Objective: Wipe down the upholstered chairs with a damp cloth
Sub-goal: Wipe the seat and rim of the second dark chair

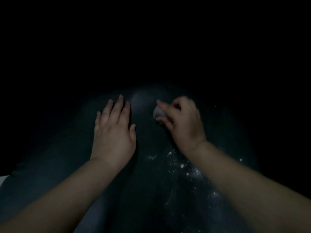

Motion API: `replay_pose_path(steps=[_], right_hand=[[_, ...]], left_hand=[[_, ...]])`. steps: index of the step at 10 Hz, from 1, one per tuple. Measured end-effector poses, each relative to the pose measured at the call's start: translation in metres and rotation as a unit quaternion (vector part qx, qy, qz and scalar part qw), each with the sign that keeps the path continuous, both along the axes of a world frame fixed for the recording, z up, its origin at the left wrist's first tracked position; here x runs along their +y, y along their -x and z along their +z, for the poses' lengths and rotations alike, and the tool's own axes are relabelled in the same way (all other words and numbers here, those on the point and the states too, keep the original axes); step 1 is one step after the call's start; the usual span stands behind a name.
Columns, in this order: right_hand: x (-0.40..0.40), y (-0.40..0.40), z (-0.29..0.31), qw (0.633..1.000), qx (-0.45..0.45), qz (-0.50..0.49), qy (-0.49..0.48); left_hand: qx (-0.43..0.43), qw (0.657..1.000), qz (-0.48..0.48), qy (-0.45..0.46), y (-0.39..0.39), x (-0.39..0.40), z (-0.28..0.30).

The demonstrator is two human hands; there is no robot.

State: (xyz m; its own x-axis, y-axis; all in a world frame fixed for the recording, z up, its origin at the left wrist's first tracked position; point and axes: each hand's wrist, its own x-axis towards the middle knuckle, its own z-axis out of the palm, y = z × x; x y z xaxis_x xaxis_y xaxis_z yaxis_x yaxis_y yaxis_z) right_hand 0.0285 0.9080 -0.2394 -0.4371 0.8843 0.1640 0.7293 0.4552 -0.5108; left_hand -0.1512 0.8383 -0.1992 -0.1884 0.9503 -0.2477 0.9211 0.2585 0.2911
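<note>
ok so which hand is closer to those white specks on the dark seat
Right. The right hand, gripping a pale cloth, has its wrist directly above the white specks; the left hand lies flat on the dark seat, well off to their left.

Both bare forearms reach forward from the bottom corners of the head view and draw closer together toward the hands. The left hand (113,132) lies palm down with its back to the camera. Its 4 fingers (118,108) are straight and slightly spread, pointing away from the body, and the thumb sits out to the inner side. The left wrist is straight, in line with the forearm. The right hand (182,122) is curled, knuckles up, its fingers bent inward and pinching a small pale wad (158,112) at the fingertips. The right wrist bends slightly inward. The 2 hands are apart, not touching.
</note>
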Motion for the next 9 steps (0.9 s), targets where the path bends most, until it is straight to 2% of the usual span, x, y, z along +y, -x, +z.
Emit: replay_pose_path(steps=[1,2,3,4,5,6,7,8,9], right_hand=[[0.035,-0.031,-0.004,0.988,-0.009,-0.155,-0.008],[0.002,-0.039,-0.003,0.976,-0.01,-0.215,0.01],[-0.049,-0.017,0.001,0.995,0.013,-0.098,0.013],[-0.023,-0.013,-0.009,1.0,-0.002,-0.004,0.003],[0.022,-0.029,0.002,0.991,-0.005,-0.132,0.015],[0.008,-0.045,0.007,0.979,-0.003,-0.205,-0.005],[-0.031,-0.042,0.01,0.99,-0.03,-0.138,0.0],[-0.017,-0.036,0.008,0.999,-0.031,-0.025,0.033],[0.043,-0.026,0.0,0.989,0.066,-0.128,0.035]], left_hand=[[0.004,1.0,-0.009,-0.006,0.0,-0.001,-0.002],[0.0,1.0,-0.003,-0.012,-0.001,0.0,-0.002],[0.002,1.0,-0.003,-0.019,-0.003,0.0,-0.004],[0.005,1.0,-0.008,-0.025,-0.001,-0.001,-0.005],[0.009,0.999,-0.013,-0.03,0.001,-0.003,-0.007],[0.008,0.999,-0.015,-0.031,0.001,-0.002,-0.006],[0.008,0.999,-0.013,-0.029,0.001,-0.002,-0.005],[0.01,0.999,-0.013,-0.032,-0.001,-0.001,-0.005],[0.013,0.999,-0.011,-0.031,-0.002,-0.002,-0.008]])
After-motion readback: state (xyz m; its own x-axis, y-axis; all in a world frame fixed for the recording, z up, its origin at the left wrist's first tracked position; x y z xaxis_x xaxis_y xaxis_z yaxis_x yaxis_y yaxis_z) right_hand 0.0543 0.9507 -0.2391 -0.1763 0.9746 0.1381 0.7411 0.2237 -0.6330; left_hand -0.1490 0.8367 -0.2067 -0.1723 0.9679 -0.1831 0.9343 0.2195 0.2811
